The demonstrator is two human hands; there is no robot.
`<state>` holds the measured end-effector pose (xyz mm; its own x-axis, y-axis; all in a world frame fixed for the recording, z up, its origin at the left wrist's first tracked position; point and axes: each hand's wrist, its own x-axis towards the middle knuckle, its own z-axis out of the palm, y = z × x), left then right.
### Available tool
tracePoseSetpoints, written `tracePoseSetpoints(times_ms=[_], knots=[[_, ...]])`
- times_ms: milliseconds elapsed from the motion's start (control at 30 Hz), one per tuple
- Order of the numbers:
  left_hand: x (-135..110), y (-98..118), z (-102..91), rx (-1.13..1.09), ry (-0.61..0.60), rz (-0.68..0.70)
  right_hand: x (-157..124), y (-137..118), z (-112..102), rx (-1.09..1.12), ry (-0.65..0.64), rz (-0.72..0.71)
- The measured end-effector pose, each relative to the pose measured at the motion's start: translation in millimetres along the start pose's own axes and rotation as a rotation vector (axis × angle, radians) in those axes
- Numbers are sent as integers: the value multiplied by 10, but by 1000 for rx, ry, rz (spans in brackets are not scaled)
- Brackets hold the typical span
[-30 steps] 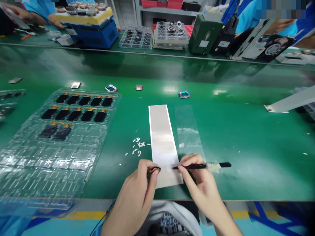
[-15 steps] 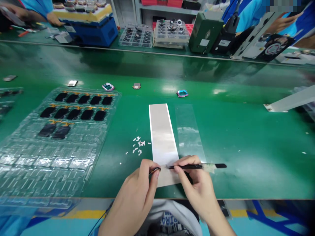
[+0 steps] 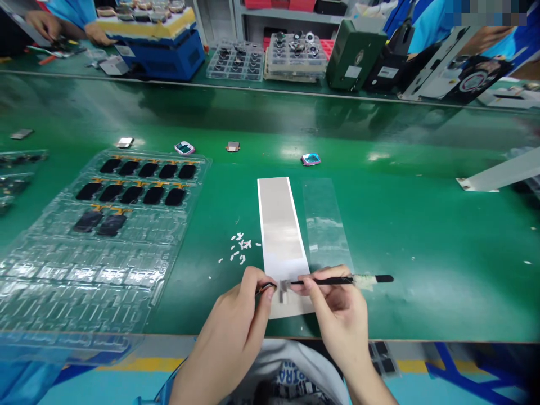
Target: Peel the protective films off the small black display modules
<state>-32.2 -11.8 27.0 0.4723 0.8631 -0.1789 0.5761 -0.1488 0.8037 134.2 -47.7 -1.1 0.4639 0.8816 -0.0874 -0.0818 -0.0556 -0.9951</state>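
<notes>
Your left hand (image 3: 228, 332) pinches a dark part (image 3: 265, 289), your right hand (image 3: 337, 315) clamps black tweezers (image 3: 329, 280) — over a white strip (image 3: 280, 236); shirt print (image 3: 287, 382) reads "IRA".

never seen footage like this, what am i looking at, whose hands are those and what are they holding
This view comes from a camera worn on a person's head, looking down at their own bare hands over a green workbench. The left hand pinches a small dark part. The right hand holds black tweezers over a pale strip. Beside the strip lies clear film. To the left is a clear plastic tray holding dark panels. Another person's hands show at the far bench.
</notes>
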Motion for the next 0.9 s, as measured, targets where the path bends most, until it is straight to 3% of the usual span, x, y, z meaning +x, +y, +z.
tracePoseSetpoints(times_ms=[100, 233, 433, 533, 600, 700, 800, 900], knots=[[-40, 5, -11, -3, 19, 59, 10, 56, -24, -46, -34, 11], [-92, 19, -4, 85, -58, 213, 10, 81, -19, -79, -50, -31], [-107, -10, 20, 282, -99, 285, 31, -17, -4, 59, -34, 39], [-111, -15, 22, 273, -94, 299, 48, -24, -50, 102, -34, 54], [-87, -8, 33, 116, -46, 242, 47, -15, -73, 135, 23, 0], [2, 23, 88, -342, 44, 76, 27, -18, -45, 189, 123, -150], [119, 74, 188, -783, 57, -37, -3, -47, 61, 211, 126, -268], [212, 96, 298, -1021, 68, -63, -18, -68, 172, 217, 109, -308]])
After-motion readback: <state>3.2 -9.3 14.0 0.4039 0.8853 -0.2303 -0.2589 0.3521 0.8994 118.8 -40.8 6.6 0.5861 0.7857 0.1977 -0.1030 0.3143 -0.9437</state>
